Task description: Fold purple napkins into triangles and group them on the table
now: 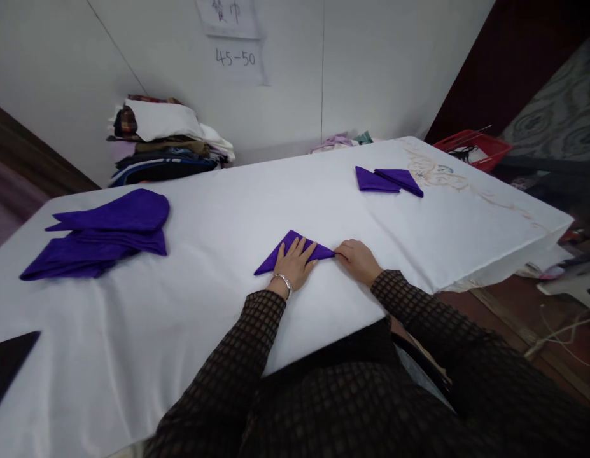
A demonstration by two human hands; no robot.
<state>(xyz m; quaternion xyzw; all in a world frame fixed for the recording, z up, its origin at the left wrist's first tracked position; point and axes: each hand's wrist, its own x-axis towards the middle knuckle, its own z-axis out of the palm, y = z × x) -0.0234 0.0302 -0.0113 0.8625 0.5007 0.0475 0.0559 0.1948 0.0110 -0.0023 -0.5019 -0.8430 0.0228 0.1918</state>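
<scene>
1. Purple cloth (274, 259): located on the white tablecloth (209, 312), near the table's front edge, directly ahead of the wearer. Folded to a roughly triangular shape, apex pointed away, long edge toward the body.
2. Left hand (295, 262): laid palm down over the middle of the purple cloth, fingers spread, nothing gripped; cloth pinned against the table.
3. Right hand (358, 259): fingers curled, right-hand tip of the purple cloth pinched between thumb and forefinger. Exact finger contact is too small to be told.
4. Step in hand, as judged: a corner being set and neatened while the body of the fold is anchored.
5. Done well: pressure to be spread evenly by the left palm, so that the layers are not dragged along when the tip is drawn.
6. The tip to be pulled lightly, in line with the long edge; if tugged sideways, the point would likely be skewed.
7. Layers at the tip to be matched before the crease is pressed; slippage seems likely, the tablecloth looking smooth.
8. For shape reference, two folded purple pieces (378, 180) are laid at the far right; a loose purple pile (118, 219) is seen at left.
</scene>
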